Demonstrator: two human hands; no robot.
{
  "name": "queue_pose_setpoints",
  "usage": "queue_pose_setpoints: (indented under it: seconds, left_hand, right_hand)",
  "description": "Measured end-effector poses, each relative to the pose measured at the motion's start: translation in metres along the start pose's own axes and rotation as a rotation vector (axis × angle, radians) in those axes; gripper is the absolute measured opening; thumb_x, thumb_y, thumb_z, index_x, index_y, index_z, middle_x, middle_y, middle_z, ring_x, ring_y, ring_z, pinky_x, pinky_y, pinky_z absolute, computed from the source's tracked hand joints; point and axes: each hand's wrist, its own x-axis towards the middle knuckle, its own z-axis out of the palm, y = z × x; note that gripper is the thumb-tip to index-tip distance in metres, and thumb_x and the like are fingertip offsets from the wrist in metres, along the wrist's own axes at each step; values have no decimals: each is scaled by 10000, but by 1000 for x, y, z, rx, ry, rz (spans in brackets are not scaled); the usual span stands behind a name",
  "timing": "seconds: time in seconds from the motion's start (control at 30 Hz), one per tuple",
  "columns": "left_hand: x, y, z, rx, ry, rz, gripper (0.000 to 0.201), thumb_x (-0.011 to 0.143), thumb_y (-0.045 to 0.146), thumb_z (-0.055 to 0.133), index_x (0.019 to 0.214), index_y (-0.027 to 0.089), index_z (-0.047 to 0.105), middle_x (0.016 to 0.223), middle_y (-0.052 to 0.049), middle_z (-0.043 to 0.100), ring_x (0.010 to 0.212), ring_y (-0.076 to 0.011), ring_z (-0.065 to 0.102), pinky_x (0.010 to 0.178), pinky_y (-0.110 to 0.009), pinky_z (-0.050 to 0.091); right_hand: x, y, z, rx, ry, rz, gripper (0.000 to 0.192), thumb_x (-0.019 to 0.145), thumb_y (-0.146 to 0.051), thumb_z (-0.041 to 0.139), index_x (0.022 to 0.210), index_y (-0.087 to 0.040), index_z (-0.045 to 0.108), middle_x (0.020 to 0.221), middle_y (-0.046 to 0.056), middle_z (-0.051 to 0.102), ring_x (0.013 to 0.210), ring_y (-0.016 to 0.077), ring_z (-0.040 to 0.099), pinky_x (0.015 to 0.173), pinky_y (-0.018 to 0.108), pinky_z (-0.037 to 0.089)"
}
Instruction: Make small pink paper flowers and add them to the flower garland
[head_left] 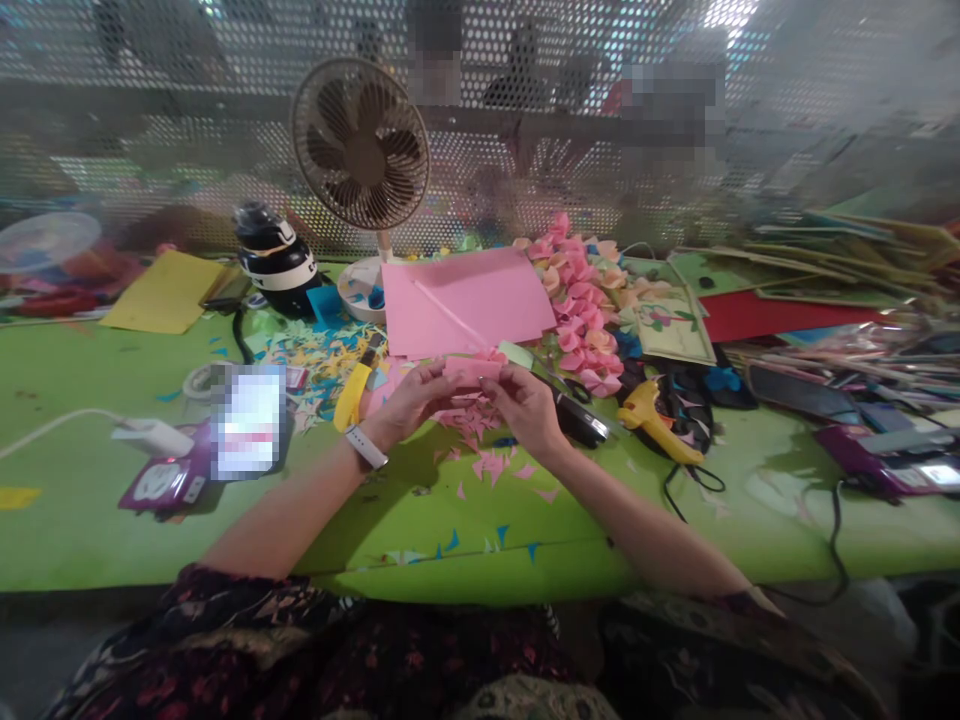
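Between my two hands a small pink piece of paper point(474, 372) is held up above the green table point(420, 500). My left hand point(411, 398) pinches its left end, and my right hand point(529, 405) grips the right end. Pink paper scraps point(491, 465) lie beneath and just in front of my hands. Behind them rests a stack of pink paper sheets point(469, 300). A heap of pink paper flowers point(585, 320) sits to the right of the sheets. Close to my left hand stands a yellow-handled tool point(351, 395), partly hidden.
A fan point(360, 145) stands at the back, beside a black flask point(277, 260). On the left are a lit phone point(249, 420) and a purple device point(165, 480). A yellow glue gun point(656, 420) with a cord lies right of my right hand. Cardboard sheets point(840, 255) pile up far right.
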Motion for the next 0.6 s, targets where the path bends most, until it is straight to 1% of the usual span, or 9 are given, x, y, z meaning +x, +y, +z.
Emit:
queue_pose_setpoints:
  seconds: [0.07, 0.1, 0.2, 0.3, 0.6]
  left_hand:
    - [0, -2, 1, 53, 38, 50, 469, 630, 364, 898, 1025, 168, 741, 1044, -94, 767, 976, -254, 721, 918, -403, 552]
    - [0, -2, 2, 59, 57, 65, 447, 634, 340, 898, 1016, 164, 746, 1027, -89, 771, 959, -245, 724, 918, -403, 554]
    - [1, -4, 4, 40, 73, 86, 375, 666, 344, 880, 961, 147, 757, 979, -91, 777, 927, -236, 733, 930, -417, 557]
    - [1, -3, 6, 41, 67, 93, 378, 672, 334, 878, 976, 145, 756, 996, -97, 777, 944, -242, 735, 947, -426, 553]
    - [0, -1, 11, 63, 78, 95, 384, 677, 343, 874, 983, 141, 761, 967, -82, 780, 878, -202, 736, 899, -367, 561]
  right_hand:
    - [0, -2, 0, 30, 9, 41, 311, 818, -507, 709, 821, -204, 637, 712, 4, 642, 581, 130, 580, 501, 265, 518]
    - [0, -3, 0, 32, 16, 49, 325, 800, -515, 726, 819, -204, 632, 714, 3, 640, 589, 129, 581, 509, 263, 518]
    - [1, -5, -1, 36, 15, 62, 369, 777, -557, 732, 812, -209, 617, 730, 6, 640, 612, 134, 588, 536, 275, 535]
    - [1, -3, -3, 48, 0, 68, 391, 798, -596, 691, 818, -213, 617, 742, 11, 635, 614, 140, 592, 534, 288, 549]
    - [2, 2, -3, -24, 29, 34, 354, 837, -567, 664, 821, -220, 596, 757, 13, 632, 633, 145, 602, 554, 296, 565]
